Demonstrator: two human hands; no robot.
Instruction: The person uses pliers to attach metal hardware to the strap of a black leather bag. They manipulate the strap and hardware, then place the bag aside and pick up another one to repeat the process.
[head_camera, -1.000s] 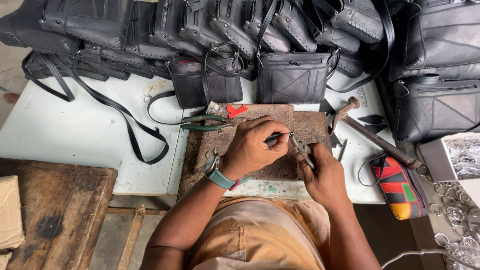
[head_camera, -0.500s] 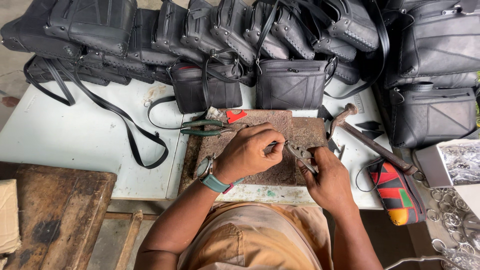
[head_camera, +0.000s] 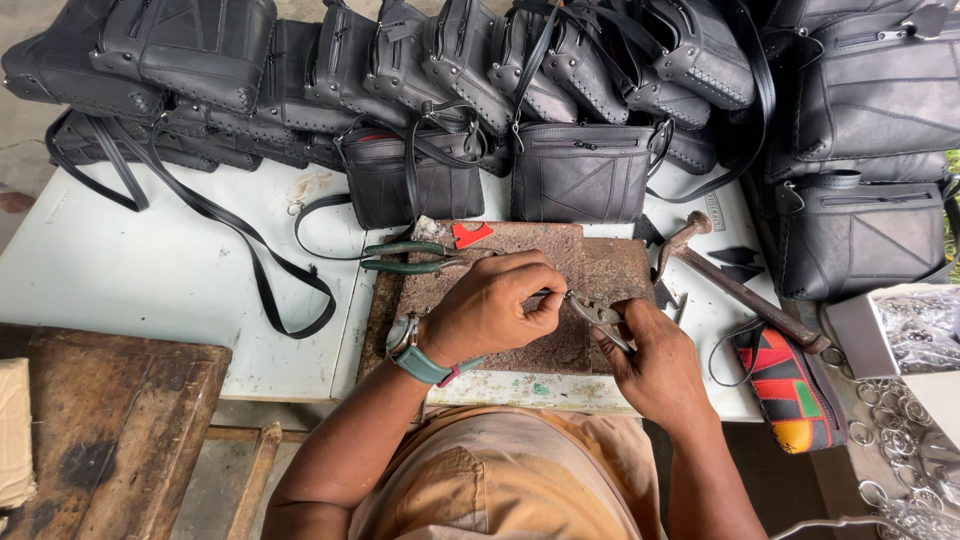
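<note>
My left hand (head_camera: 492, 306), with a teal watch at the wrist, is curled over a rusty metal slab (head_camera: 520, 245) and pinches a small dark part at its fingertips. My right hand (head_camera: 648, 352) grips metal pliers (head_camera: 597, 315) whose jaws point left and meet the part at my left fingertips. Green-handled pliers (head_camera: 408, 257) lie on the slab's left edge, beside a small red scrap (head_camera: 470, 233).
Many black leather bags (head_camera: 585, 172) are heaped along the far side of the white table (head_camera: 170, 290). A hammer (head_camera: 735, 285) lies at right, near a multicoloured pouch (head_camera: 790, 387) and a box of metal rings (head_camera: 915, 330). A worn wooden bench (head_camera: 100, 420) stands at lower left.
Both hands stay together over the slab. The view has shifted slightly, and the pliers now sit closer against my left fingertips.
</note>
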